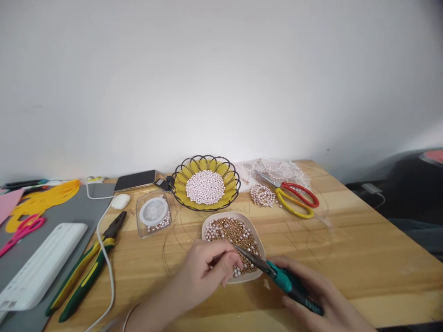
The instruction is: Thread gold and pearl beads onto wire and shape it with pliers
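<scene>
My right hand [313,290] is wrapped around needle-nose pliers [282,279] with teal and black handles. Their narrow jaws point left, over a pale dish [261,249] filled with gold and pinkish-white beads [233,230]. Close to the plier tip, my left hand [214,265] is closed in a pinch above the dish's near left part. Whatever lies between those fingertips is too small to make out. Thin wire [165,249] curves across the wood on the left of the dish.
Behind the dish stands a yellow basket [180,184] of pink beads. Red-and-yellow scissors [294,198] and a beaded coil [262,196] lie to its right. Leftward are a clear box [139,221] with a spool, green-yellow pliers [90,267], a white cable [110,276] and a phone [134,180].
</scene>
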Action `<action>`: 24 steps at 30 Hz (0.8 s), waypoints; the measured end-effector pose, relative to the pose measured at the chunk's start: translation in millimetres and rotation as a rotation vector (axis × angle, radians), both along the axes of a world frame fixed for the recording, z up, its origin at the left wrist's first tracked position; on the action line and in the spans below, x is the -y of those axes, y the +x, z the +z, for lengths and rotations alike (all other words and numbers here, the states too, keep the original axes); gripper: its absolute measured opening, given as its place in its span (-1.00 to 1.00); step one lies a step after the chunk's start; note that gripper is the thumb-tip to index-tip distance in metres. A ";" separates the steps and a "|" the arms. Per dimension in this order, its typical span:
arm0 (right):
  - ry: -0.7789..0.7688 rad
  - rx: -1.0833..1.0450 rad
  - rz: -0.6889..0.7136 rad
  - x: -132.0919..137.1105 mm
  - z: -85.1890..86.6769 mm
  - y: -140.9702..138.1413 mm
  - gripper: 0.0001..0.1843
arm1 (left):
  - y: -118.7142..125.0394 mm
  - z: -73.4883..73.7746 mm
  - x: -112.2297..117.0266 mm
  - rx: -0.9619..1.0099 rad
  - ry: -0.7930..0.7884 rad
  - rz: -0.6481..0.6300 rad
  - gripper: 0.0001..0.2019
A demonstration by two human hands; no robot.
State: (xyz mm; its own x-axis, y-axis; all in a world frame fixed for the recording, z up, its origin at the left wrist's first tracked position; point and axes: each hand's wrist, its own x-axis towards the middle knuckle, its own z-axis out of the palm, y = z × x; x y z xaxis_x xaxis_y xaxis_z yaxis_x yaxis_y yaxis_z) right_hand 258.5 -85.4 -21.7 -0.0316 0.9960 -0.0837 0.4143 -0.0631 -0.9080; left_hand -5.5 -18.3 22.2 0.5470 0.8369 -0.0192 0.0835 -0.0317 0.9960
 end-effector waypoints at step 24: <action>-0.102 -0.125 0.045 2.5 -1.6 2.4 -0.36 | 5.3 -0.4 1.4 0.094 -0.120 -0.003 -0.44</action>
